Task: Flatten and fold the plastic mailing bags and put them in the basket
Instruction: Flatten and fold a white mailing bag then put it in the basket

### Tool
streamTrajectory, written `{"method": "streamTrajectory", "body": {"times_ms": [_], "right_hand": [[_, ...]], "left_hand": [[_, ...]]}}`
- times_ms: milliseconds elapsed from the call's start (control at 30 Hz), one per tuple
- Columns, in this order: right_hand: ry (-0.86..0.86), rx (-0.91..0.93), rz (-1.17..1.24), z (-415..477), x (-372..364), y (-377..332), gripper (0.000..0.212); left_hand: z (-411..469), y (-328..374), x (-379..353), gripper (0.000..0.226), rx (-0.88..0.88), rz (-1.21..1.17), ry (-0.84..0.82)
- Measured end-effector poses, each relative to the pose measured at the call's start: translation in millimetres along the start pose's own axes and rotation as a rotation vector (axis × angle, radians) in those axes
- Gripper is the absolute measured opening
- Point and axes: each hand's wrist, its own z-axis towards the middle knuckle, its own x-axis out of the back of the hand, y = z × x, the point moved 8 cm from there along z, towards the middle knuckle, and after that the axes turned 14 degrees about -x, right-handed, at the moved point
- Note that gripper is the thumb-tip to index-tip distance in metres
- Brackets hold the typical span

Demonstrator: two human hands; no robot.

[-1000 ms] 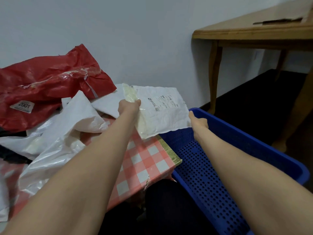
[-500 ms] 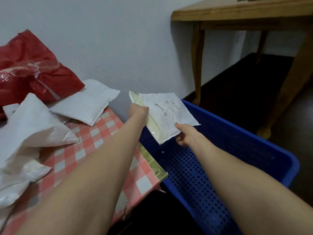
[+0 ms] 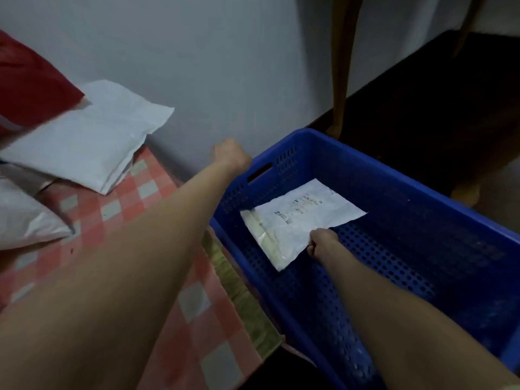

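Basket (image 3: 394, 192) of blue perforated plastic stands beside a checked cloth (image 3: 118, 209) as a person lowers a folded bag (image 3: 301, 218) into its far left end. The right hand (image 3: 322, 243) pinches the bag's near edge, fingers curled on the plastic. Whether the bag touches the basket floor cannot be told. The left hand (image 3: 232, 156) hangs above the basket's corner near the wall, its fingers hidden behind the knuckles, so their state cannot be told. White bags (image 3: 90, 136) and a red bag (image 3: 31, 88) lie on the cloth. To finish well, the right hand should probably set the bag flat against the end wall, then let go gently so the fold holds and room is left for the rest.
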Motion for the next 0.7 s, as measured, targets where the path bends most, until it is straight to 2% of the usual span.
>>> {"method": "streamTrajectory", "body": {"times_ms": [133,300,433,567,700], "right_hand": [[-0.017,-0.045,0.03,30.9,-13.8,17.6,0.022],[-0.024,-0.046,0.07,55.0,-29.6,26.3,0.035],[0.015,-0.06,-0.051,54.1,-34.6,29.1,0.037],[0.037,0.018,-0.095,36.8,-35.6,12.5,0.037],[0.039,0.199,-0.247,-14.8,-49.1,-19.9,0.052]], "left_hand": [[20.5,-9.5,-6.1,0.043,-0.028,0.101,-0.027],[32.9,-19.3,-14.1,0.049,-0.05,0.164,-0.033],[33.2,-22.1,-16.0,0.049,-0.048,0.177,-0.041],[21.7,-19.7,-5.5,0.049,-0.038,0.155,-0.026],[-2.1,-12.8,18.5,0.049,-0.059,0.087,0.02]]}}
